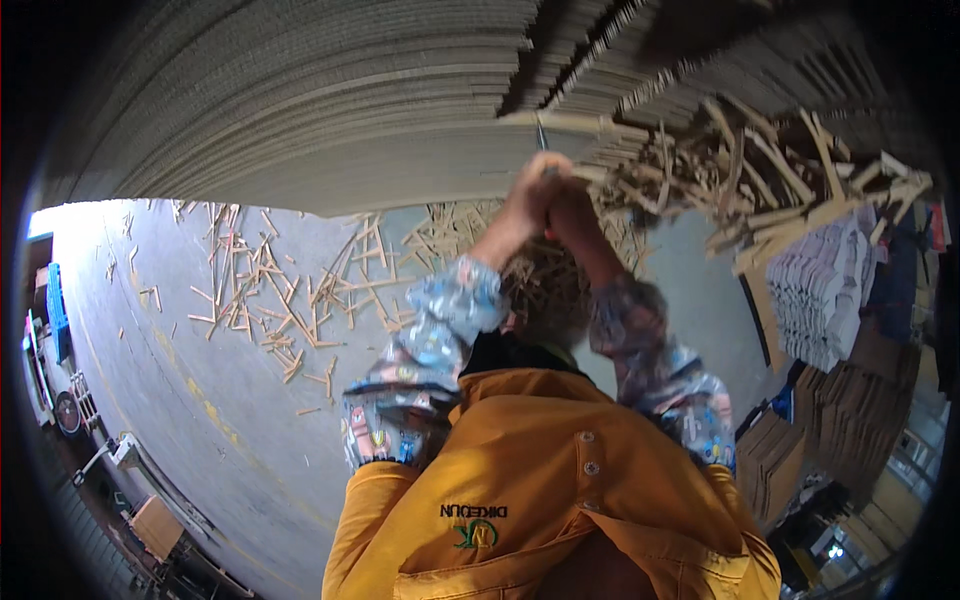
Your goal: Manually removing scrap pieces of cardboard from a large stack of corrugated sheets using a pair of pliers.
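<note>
My left hand [527,196] and my right hand [575,208] are closed together in front of me, fingers wrapped around the handle of a tool with a narrow metal shaft [542,134]. The shaft points away from me at the edge of a tall stack of cardboard sheets [330,140]. A bit of red shows under my hands, and the rest of the handle is hidden, so its exact kind is unclear. Dark slots with ragged edges cut into the stack just beyond the shaft. To the right of my hands, loose cardboard strips [735,165] hang and pile along the stack.
Cardboard scraps [270,280] litter the grey floor [240,380] left of me and below the stack. Right stand a pile of white-topped sheets [825,290] and stacked brown cardboard [850,400]. At far left are a blue rack [57,310] and a cart with a wheel [68,412].
</note>
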`<move>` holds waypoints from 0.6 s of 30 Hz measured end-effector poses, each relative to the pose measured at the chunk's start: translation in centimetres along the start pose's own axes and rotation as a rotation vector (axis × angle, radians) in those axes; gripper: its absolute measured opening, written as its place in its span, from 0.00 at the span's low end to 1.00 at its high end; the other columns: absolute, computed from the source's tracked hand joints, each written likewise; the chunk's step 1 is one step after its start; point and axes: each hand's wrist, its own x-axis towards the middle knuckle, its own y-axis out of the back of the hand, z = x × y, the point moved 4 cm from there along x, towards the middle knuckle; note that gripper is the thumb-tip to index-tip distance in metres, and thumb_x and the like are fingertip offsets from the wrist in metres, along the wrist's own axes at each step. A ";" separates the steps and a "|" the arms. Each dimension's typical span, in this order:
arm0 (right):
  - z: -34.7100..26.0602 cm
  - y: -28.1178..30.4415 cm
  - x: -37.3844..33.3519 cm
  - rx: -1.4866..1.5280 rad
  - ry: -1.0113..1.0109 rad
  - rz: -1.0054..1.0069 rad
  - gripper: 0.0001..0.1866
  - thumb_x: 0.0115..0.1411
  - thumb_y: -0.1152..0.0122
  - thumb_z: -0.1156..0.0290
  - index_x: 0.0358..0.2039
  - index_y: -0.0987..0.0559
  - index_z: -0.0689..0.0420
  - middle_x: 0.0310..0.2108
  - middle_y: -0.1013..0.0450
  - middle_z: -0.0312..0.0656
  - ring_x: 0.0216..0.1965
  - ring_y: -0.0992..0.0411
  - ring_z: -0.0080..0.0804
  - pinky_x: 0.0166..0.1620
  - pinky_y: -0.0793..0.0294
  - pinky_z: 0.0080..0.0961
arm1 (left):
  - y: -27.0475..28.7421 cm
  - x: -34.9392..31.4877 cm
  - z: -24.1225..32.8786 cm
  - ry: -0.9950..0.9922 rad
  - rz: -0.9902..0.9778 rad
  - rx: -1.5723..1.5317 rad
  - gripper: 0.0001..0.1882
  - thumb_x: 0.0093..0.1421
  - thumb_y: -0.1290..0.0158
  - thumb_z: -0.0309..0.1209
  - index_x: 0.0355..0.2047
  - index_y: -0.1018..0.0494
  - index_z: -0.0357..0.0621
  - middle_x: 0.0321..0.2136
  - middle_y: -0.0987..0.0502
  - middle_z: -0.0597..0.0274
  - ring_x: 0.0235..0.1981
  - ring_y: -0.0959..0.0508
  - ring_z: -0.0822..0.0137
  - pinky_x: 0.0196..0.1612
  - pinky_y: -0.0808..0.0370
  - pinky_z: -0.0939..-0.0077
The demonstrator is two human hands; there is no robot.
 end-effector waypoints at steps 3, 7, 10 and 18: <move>1.0 0.1 -0.6 -0.533 1.152 0.660 0.12 0.63 0.55 0.67 0.34 0.27 0.62 0.20 0.30 0.39 0.19 0.29 0.26 0.19 0.35 0.26 | 0.4 2.7 -2.1 -0.487 0.067 0.154 0.10 0.63 0.54 0.34 0.40 0.30 0.43 0.32 0.29 0.59 0.38 0.28 0.62 0.45 0.31 0.70; 3.8 -1.3 0.5 -0.260 0.510 0.242 0.10 0.56 0.49 0.73 0.38 0.28 0.62 0.33 0.28 0.48 0.33 0.27 0.39 0.32 0.29 0.34 | 1.0 2.1 -3.0 -0.492 0.034 0.378 0.10 0.64 0.55 0.31 0.42 0.30 0.41 0.38 0.30 0.57 0.43 0.29 0.64 0.49 0.33 0.72; 6.0 -1.0 1.8 -0.549 0.692 0.433 0.11 0.55 0.48 0.74 0.40 0.29 0.62 0.37 0.29 0.50 0.38 0.28 0.41 0.38 0.29 0.37 | 0.1 3.0 -2.0 -0.383 -0.072 0.448 0.10 0.66 0.57 0.30 0.44 0.30 0.40 0.41 0.30 0.59 0.45 0.30 0.66 0.52 0.35 0.74; 7.6 -1.8 -5.9 -0.383 0.703 0.283 0.11 0.63 0.53 0.68 0.43 0.29 0.59 0.35 0.29 0.42 0.36 0.30 0.30 0.39 0.31 0.31 | -2.8 -3.9 -6.5 -0.484 0.086 0.411 0.10 0.65 0.56 0.33 0.41 0.31 0.39 0.33 0.29 0.59 0.37 0.28 0.67 0.41 0.30 0.72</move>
